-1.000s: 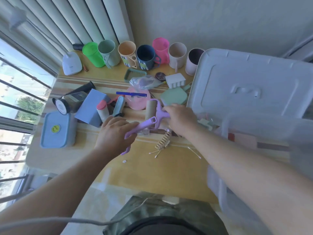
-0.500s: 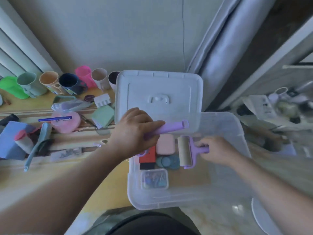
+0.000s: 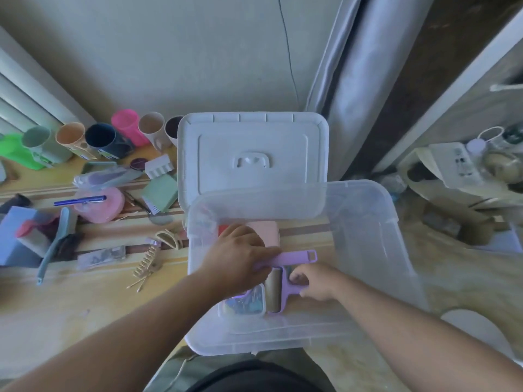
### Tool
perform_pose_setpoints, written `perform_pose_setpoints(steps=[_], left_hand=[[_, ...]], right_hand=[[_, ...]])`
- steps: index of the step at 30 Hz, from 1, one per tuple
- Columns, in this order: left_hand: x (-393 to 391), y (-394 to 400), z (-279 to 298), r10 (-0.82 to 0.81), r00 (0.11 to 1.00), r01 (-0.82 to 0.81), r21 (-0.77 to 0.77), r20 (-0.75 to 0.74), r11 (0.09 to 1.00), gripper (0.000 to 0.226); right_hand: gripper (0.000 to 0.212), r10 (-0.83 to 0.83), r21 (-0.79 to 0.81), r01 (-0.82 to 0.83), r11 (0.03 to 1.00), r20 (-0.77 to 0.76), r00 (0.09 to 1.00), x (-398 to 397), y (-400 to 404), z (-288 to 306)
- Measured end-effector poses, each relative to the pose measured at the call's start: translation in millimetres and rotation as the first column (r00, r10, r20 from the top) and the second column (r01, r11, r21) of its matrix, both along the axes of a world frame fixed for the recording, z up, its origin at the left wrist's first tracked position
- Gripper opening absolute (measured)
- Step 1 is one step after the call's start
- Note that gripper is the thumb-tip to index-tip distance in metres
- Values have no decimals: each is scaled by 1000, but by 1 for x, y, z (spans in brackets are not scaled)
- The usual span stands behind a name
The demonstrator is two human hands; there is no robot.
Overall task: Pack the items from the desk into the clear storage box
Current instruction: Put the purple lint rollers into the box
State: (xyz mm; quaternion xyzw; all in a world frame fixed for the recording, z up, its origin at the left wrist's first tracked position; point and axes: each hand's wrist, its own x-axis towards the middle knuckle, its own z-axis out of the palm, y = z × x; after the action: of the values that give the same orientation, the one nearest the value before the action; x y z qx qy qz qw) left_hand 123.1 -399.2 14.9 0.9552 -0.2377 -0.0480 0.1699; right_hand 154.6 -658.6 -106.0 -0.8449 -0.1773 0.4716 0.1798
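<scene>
Clear storage box (image 3: 365, 250) sits at the tabletop (image 3: 70, 301) right end, its white lid (image 3: 254, 154) propped upright behind the far rim. Right half of the box floor bare; left half holds a pink case (image 3: 267, 232), a small clear case (image 3: 246, 305) and two purple lint rollers. Left hand (image 3: 237, 258), knuckles up inside the box, grips the handle of the upper lint roller (image 3: 294, 257). Right hand (image 3: 315, 281), fingers curled, pinches the handle of the lower lint roller (image 3: 278, 292), just beside the clear case. Cups (image 3: 99, 137), hair clips (image 3: 154, 250) and brushes (image 3: 53, 244) crowd the tabletop left of the box.

Clear plastic box (image 3: 368, 222), wooden desk (image 3: 70, 306)
</scene>
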Motion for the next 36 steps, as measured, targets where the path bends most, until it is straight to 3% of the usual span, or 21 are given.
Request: perform_pose_setpoints(steps=[3, 5, 6, 7, 9, 11, 12, 14, 16, 20, 24, 28, 33, 36], left_hand=[[-2, -3, -8, -13, 998, 19, 87, -62, 996, 34], [0, -7, -13, 4, 993, 16, 168, -119, 986, 36], [2, -10, -16, 15, 990, 16, 213, -143, 977, 37], [4, -15, -19, 24, 987, 18, 259, -161, 966, 36], [9, -28, -19, 25, 977, 50, 341, -212, 939, 35], [14, -44, -16, -7, 969, 105, 387, -247, 916, 36], [16, -52, -16, -18, 967, 120, 395, -253, 911, 34], [18, -66, -18, -29, 971, 115, 359, -237, 926, 28], [18, -68, -24, -31, 979, 91, 295, -202, 951, 27], [13, -48, -30, -19, 994, 37, 175, -105, 984, 45], [1, -12, -21, 69, 997, -57, 232, -46, 971, 39], [-19, 31, -15, 148, 989, -130, 377, -20, 917, 44], [-41, 47, -19, 150, 989, -137, 367, -6, 920, 49], [-41, 48, -20, 152, 988, -139, 333, -14, 933, 46]], right_hand=[[7, -252, 120, 251, 961, -6, 968, 12, -5, 13], [15, -458, 260, 441, 859, 6, 889, 19, -10, 32], [22, -483, 306, 454, 837, 23, 875, 21, -11, 47], [29, -433, 342, 392, 854, 51, 900, 21, -13, 61], [22, -97, 246, 36, 969, 243, 965, 17, -10, 86], [20, 214, 25, -255, 967, 469, 857, 10, -3, 96], [25, 292, -65, -303, 951, 512, 808, 7, 2, 97], [29, 308, -129, -283, 950, 526, 793, 5, 9, 92], [25, 191, -79, -175, 981, 498, 846, 9, 3, 82], [9, -12, -83, 72, 994, 569, 822, 28, -32, 55], [13, -67, -188, 209, 960, 569, 820, 55, -51, 28], [9, -48, -193, 179, 965, 542, 839, 74, -33, 4], [14, -109, -203, 224, 953, 463, 880, 80, -20, -18], [10, -25, -241, 159, 957, 481, 876, 74, -19, -21]])
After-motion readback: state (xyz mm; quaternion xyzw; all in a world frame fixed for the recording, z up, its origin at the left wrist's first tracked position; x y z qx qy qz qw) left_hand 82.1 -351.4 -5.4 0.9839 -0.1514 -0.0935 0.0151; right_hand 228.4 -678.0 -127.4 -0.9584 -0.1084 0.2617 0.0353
